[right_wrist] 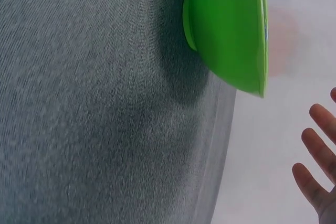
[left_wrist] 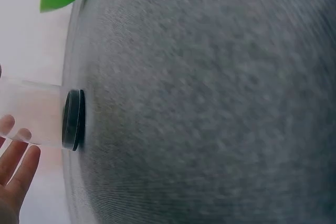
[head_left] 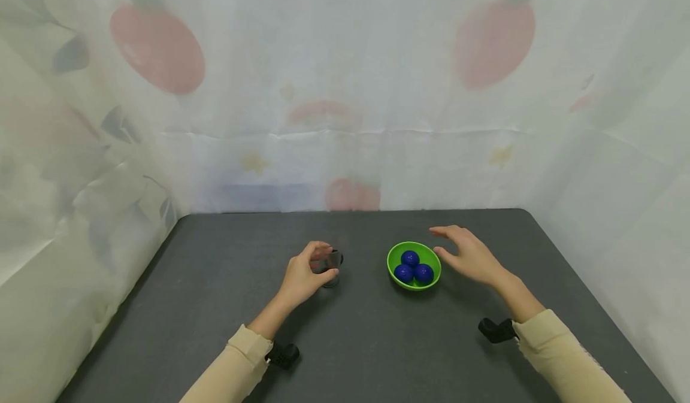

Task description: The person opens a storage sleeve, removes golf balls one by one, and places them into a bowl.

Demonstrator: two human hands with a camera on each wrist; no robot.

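- A small clear cup point(head_left: 332, 267) with a dark base is gripped by the left hand point(head_left: 303, 277), fingers and thumb curled round its wall; the cup stands upright on the dark grey bench point(head_left: 215, 307), left of centre.
- In the left wrist view the cup point(left_wrist: 37, 118) is seen as a see-through tube with a black base ring set against the bench point(left_wrist: 210, 103); fingertips point(left_wrist: 18, 163) lie along its side.
- The right hand point(head_left: 468, 254) is held with fingers spread and relaxed, just right of the green bowl point(head_left: 396, 253), above its rim; nothing is held, and contact with the bowl cannot be told.
- Three dark blue balls point(head_left: 414, 267) are seen inside the bowl, touching each other, in a cluster.
- In the right wrist view the bowl point(right_wrist: 231, 30) is seen from the side as smooth glossy plastic on a small foot; straight fingers point(right_wrist: 317, 156) are clear of it.
- Step judged: cup steadied by one hand, bowl approached by the other; no ball taken so far.
- Next move, as a judgement: a ball is likely to need a fingertip pinch; the balls look smooth and apt to roll, so a careful closing is called for.
- The cup looks narrow, light and easily tipped.
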